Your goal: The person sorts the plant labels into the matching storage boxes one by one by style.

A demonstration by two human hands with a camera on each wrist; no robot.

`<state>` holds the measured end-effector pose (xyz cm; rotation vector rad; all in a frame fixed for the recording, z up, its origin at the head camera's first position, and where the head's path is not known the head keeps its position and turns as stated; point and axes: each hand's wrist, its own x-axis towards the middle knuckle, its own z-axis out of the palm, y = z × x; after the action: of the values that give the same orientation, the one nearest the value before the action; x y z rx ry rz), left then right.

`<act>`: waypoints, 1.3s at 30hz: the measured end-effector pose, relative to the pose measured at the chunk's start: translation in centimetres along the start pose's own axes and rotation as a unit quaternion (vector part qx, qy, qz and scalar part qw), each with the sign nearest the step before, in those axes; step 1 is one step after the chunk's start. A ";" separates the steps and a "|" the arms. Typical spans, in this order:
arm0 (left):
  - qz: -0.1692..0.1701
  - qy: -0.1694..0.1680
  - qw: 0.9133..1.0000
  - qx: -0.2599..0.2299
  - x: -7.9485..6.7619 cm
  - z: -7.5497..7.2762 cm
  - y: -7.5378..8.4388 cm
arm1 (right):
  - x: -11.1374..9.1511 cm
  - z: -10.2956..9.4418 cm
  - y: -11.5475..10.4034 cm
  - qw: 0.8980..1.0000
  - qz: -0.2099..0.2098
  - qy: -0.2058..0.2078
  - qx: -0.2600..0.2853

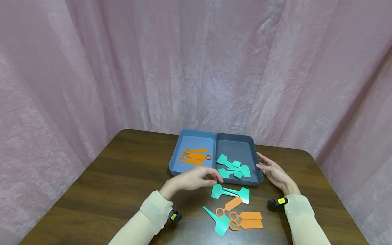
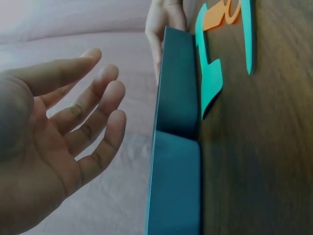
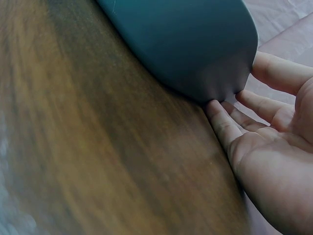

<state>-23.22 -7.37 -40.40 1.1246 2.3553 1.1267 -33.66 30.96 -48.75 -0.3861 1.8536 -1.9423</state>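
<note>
In the head view my left hand (image 1: pixel 196 177) hovers at the front of the two trays, above the table, its fingers loosely bent and nothing in them. The left wrist view shows the same bare palm (image 2: pixel 49 147). My right hand (image 1: pixel 277 173) touches the outer right wall of the dark grey tray (image 1: pixel 235 140) with its fingertips. Several teal T-shaped plant labels (image 1: pixel 234 166) lie in that tray. The blue tray (image 1: pixel 196 136) beside it holds several orange ring-ended tags (image 1: pixel 196 156). Below my left hand, two teal labels (image 1: pixel 244 194) lie crossing on the table.
Nearer on the brown wooden table (image 1: pixel 122 180) lie another teal label (image 1: pixel 222 224) and three orange tags (image 1: pixel 249 224), one apart from an overlapping pair. A pink curtain (image 1: pixel 196 68) hangs behind the trays and along both sides.
</note>
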 end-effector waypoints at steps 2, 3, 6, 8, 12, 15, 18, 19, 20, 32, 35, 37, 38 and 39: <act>0.002 -0.013 1.000 0.005 0.1 0.3 0.1 | 0.1 0.0 0.0 1.000 0.000 0.004 0.005; 0.002 -0.022 1.000 0.010 0.1 0.4 0.3 | 0.1 0.0 0.0 1.000 -0.001 0.003 0.007; -0.001 -0.060 0.998 0.028 0.0 0.9 0.6 | 0.0 0.0 0.0 1.000 0.000 0.006 0.015; -0.006 -0.091 0.995 0.048 -0.1 1.1 0.9 | 0.0 0.0 0.0 1.000 -0.001 0.002 0.015; -0.007 -0.135 0.988 0.074 -0.2 1.4 1.5 | -0.1 0.0 0.1 1.000 -0.006 -0.003 0.011; 0.000 -0.159 0.984 0.080 -0.1 1.9 1.6 | -0.1 0.0 0.1 1.000 -0.010 -0.006 0.010; 0.001 -0.183 0.979 0.086 0.1 2.5 1.6 | -0.2 0.1 0.1 1.000 -0.008 -0.005 0.010; 0.001 -0.189 0.978 0.090 0.1 2.7 1.6 | -0.2 0.1 0.0 1.000 -0.008 -0.006 0.009; 0.001 -0.195 0.976 0.093 0.2 2.9 1.6 | -0.2 0.1 0.0 1.000 -0.007 -0.005 0.010; -0.034 -0.222 0.957 0.182 -0.1 4.4 2.0 | 0.0 0.1 0.0 1.000 0.001 0.000 0.009; -0.038 -0.226 0.954 0.194 -0.3 4.4 2.0 | 0.0 0.0 0.1 1.000 0.001 0.002 0.008; -0.039 -0.230 0.953 0.193 -0.3 4.2 2.0 | 0.0 0.0 0.2 1.000 -0.001 0.002 0.006; -0.039 -0.230 0.954 0.189 -0.3 4.1 1.9 | 0.1 0.0 0.2 1.000 -0.001 0.003 0.006; -0.039 -0.231 0.954 0.185 -0.4 3.9 1.8 | 0.1 -0.1 0.2 1.000 -0.001 0.003 0.005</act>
<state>-19.89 -4.91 -41.58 1.2358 2.2452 0.3397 -33.74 30.98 -48.94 -0.3800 1.8466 -1.9549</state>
